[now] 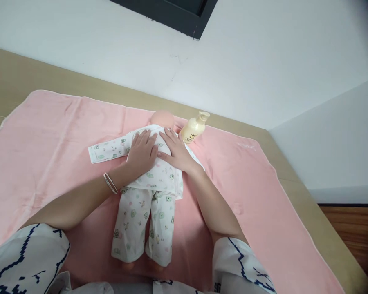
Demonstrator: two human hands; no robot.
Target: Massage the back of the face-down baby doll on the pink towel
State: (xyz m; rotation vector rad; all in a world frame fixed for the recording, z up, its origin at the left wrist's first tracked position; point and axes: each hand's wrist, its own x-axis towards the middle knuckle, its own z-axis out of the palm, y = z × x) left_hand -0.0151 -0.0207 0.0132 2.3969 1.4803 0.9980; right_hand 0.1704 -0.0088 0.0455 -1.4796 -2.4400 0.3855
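Note:
A baby doll [162,118] lies on a pink mat, its bare head toward the wall and its feet toward me. It wears a white printed top [159,179] and matching trousers [133,224]. My left hand [142,151] rests flat on the left part of the doll's upper body, fingers stretched out. On the right part, my right hand [175,151] lies flat too, its thumb close to the left one. Neither hand grips anything. One sleeve [107,151] of the top stretches out to the left; the other is partly hidden behind my right hand and forearm.
A cream pump bottle [194,128] is beside the doll's head, near my right fingers. The pink mat [239,192] covers most of a wooden table [251,128]. A white wall [125,61] with a dark frame [184,20] rises behind.

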